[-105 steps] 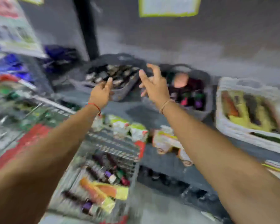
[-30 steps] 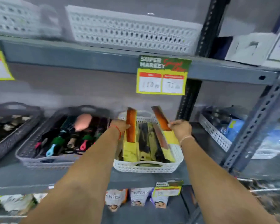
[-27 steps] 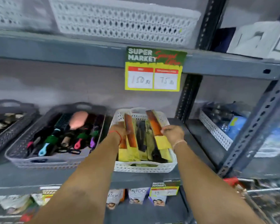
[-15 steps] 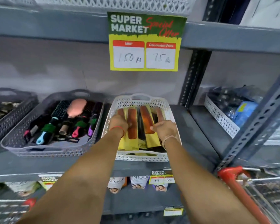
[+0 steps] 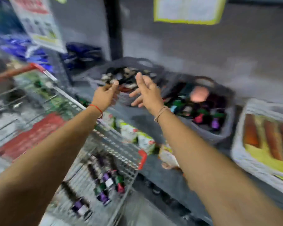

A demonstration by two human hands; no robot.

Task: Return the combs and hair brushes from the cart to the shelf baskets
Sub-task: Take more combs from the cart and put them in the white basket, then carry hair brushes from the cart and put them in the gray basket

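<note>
The frame is motion-blurred. My left hand (image 5: pixel 104 94) is pinched on a thin dark comb (image 5: pixel 127 79) over the left dark grey basket (image 5: pixel 153 67), which holds several small dark items. My right hand (image 5: pixel 145 93) hovers beside it, fingers spread and holding nothing. To the right, a second grey basket (image 5: pixel 225 132) holds hair brushes with coloured handles (image 5: pixel 201 111). A white basket (image 5: pixel 240 154) at the far right holds brown combs on yellow cards (image 5: pixel 252 132). The wire cart (image 5: pixel 118 145) at lower left contains several hair brushes (image 5: pixel 108 181).
The cart's red handle (image 5: pixel 16 72) is at the left, and a red corner guard (image 5: pixel 142 159) sits near the shelf edge. Packets (image 5: pixel 129 131) hang on the lower shelf. A black upright post (image 5: pixel 113 28) rises behind the baskets, with price signs above.
Both hands left the combs lying in the white basket. The view swung left and down; my hands are now at the left dark basket, the left pinching a dark comb.
</note>
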